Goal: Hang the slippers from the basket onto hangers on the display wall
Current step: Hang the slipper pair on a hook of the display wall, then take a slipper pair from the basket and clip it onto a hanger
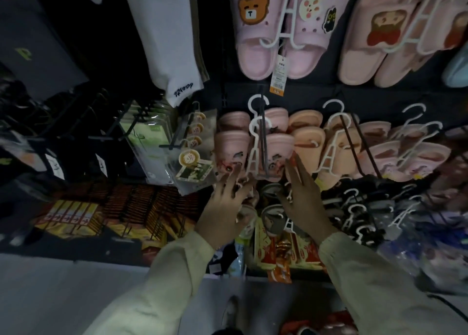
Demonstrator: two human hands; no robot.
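The far left is lying in deep shadow, and the goods on the pegs there are too dark to name. A white sock (162, 38) is hanging at 11 o'clock of the view, its top cut off by the frame. Clear packets (149, 137) below it are blurring into each other.

The left hand (225, 203) is reaching up out of a pale sleeve (162, 279), fingers straight and spread, holding nothing that shows. Its thumb is hidden behind the palm. Its fingertips (236, 170) are touching the lower edge of the pink slippers (231, 144), which are hanging at the hand's 12 o'clock on the display wall. The print on them is smeared and unreadable.

A white hanger (254, 142) is running down between the two slippers of the pair, hooked over a dark peg (263, 132). Its lower end is dropping behind the fingers.

The right hand (304, 198) is lying flat and unclenched, fingers together and pointing to 11 o'clock, the tips touching the pair's right slipper. Grey slippers (273, 223) between the wrists are partly covered by both hands.

At 1 o'clock, lilac slippers (253, 51) are being cut off by the top edge. At 3 o'clock, more pink pairs (415, 154) are blurring, and the dark ones beneath them are hard to tell apart.
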